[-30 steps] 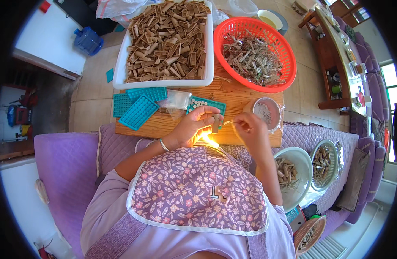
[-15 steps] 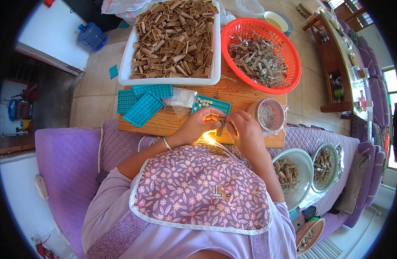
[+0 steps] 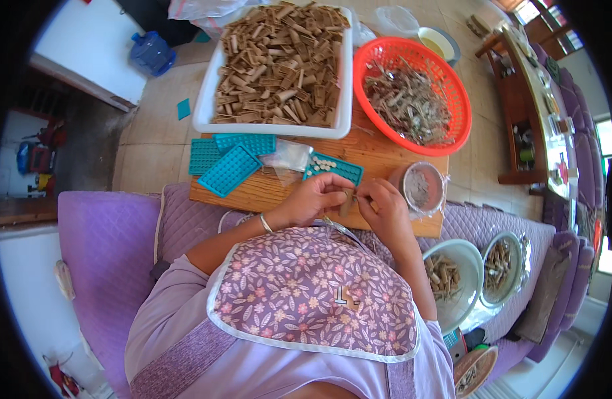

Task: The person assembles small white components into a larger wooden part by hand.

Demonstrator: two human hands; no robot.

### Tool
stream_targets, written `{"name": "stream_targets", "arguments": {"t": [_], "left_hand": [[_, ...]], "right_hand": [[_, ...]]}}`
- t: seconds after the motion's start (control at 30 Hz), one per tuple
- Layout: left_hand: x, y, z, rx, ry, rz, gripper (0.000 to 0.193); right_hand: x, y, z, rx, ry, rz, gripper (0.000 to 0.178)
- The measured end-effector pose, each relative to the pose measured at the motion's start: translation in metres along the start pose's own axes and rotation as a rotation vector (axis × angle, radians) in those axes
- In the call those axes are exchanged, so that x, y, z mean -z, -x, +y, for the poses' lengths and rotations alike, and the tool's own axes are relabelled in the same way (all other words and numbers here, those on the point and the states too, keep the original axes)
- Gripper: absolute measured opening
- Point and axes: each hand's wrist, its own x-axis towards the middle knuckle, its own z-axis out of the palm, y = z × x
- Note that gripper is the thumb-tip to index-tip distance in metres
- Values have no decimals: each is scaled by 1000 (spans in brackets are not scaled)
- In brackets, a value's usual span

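Observation:
Over the near edge of the wooden table, my left hand pinches a small brown trough-shaped piece between thumb and fingers. My right hand is closed at the piece's right side, fingertips pinched together; whatever they hold is too small to make out. Just beyond my hands lies a teal grid tray with several round white pellets in it. A round tub of pale bits stands right of my right hand.
A white bin heaped with brown pieces and a red colander of dry scraps stand behind. More teal trays and a clear plastic bag lie left. Bowls of brown pieces sit on the purple sofa.
A bright yellow glow beneath my hands has vanished. The whole view has shifted slightly, and the brown piece shows more plainly between my hands.

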Motion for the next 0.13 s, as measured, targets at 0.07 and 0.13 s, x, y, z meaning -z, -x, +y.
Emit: {"name": "stream_targets", "arguments": {"t": [0.07,0.13], "left_hand": [[-4,2,4,20,-95,17,27],[0,3,7,-14,-91,25,28]], "right_hand": [[-8,0,10,102,32,5,10],[-13,1,10,65,117,14,8]]}}
